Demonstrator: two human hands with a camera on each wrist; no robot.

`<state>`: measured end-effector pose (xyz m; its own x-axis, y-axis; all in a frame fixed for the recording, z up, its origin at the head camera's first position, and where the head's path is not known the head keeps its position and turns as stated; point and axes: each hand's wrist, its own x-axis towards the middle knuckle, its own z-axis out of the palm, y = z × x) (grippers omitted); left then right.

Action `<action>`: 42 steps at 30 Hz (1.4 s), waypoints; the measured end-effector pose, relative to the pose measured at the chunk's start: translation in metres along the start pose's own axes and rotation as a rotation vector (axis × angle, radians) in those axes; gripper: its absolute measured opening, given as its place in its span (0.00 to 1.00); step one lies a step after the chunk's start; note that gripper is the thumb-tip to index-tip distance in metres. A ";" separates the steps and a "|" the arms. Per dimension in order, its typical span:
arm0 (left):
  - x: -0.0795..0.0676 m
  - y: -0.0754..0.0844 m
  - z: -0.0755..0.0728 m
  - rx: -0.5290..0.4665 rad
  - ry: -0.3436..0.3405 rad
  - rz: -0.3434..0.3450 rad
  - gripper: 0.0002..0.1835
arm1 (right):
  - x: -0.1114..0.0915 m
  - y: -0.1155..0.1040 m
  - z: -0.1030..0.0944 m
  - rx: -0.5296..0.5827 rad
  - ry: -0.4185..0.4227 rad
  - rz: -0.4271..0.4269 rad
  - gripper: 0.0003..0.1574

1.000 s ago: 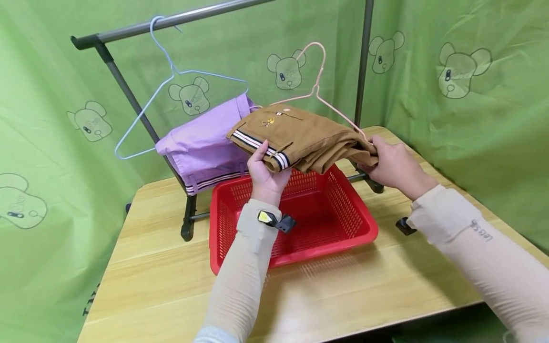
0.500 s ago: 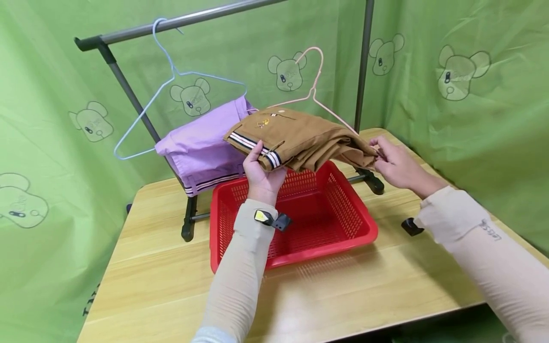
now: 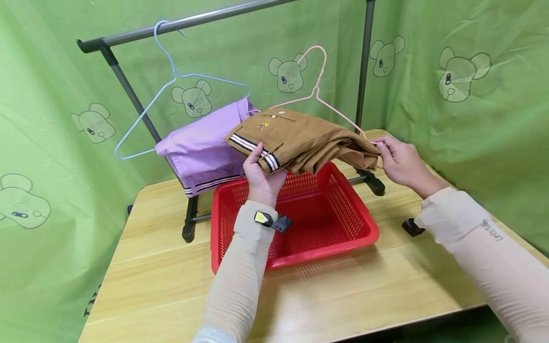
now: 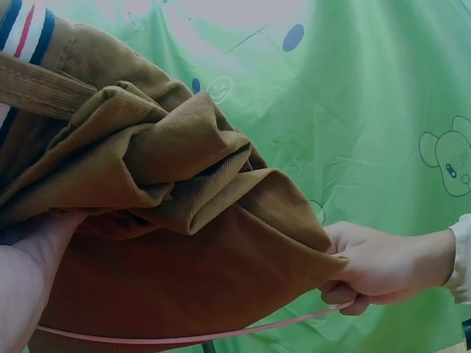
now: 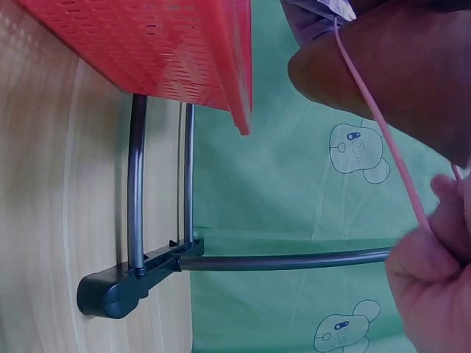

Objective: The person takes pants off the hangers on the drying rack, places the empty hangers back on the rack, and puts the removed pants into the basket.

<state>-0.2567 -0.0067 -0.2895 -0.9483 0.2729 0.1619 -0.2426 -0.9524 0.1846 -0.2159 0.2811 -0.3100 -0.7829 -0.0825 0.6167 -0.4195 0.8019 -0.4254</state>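
Observation:
Folded brown trousers [image 3: 310, 138], with a striped waistband, are held above the red basket. My left hand [image 3: 263, 180] grips them at the waistband, thumb on top and fingers hidden beneath. A pink hanger [image 3: 317, 90] runs through the fold, its hook standing free of the rail. At the trousers' right end, my right hand [image 3: 401, 159] holds the hanger's corner beside the cloth. In the right wrist view, its fingers are curled round the pink wire [image 5: 390, 147]. Purple trousers [image 3: 206, 138] lie behind, at a blue hanger [image 3: 171, 78] hooked on the rail.
The red basket [image 3: 326, 248] stands on the wooden table [image 3: 343, 290] under the trousers. Behind it rises a clothes rack with a grey rail [image 3: 214, 15], dark posts and black feet [image 3: 188, 228]. Green curtains [image 3: 480, 119] enclose the table.
My right hand has slid slightly outward along the trousers' end and now holds the hanger's corner there. My left hand and the brown trousers have shifted slightly left.

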 end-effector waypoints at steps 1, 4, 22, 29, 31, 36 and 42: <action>0.000 0.000 0.000 -0.002 -0.004 0.001 0.15 | 0.000 0.000 0.000 -0.008 0.014 0.008 0.15; 0.000 0.001 0.000 0.005 -0.014 0.008 0.15 | 0.001 -0.001 0.002 -0.050 0.045 0.039 0.14; -0.003 -0.002 0.003 0.036 -0.015 0.004 0.14 | 0.000 -0.008 0.007 -0.156 0.128 -0.010 0.12; -0.003 -0.003 0.003 0.023 -0.021 -0.017 0.13 | 0.000 -0.007 0.008 -0.158 0.162 -0.107 0.09; -0.003 -0.004 0.002 0.021 -0.023 -0.015 0.13 | 0.000 -0.007 0.008 -0.158 0.163 -0.109 0.09; -0.002 -0.003 0.002 0.027 -0.024 -0.015 0.14 | 0.000 -0.007 0.008 -0.167 0.164 -0.107 0.09; -0.003 -0.002 0.001 0.043 -0.003 -0.002 0.13 | 0.001 -0.008 0.010 -0.166 0.150 -0.105 0.08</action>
<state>-0.2531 -0.0050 -0.2891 -0.9473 0.2752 0.1640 -0.2353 -0.9451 0.2266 -0.2179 0.2692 -0.3125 -0.6563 -0.0917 0.7489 -0.4046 0.8806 -0.2467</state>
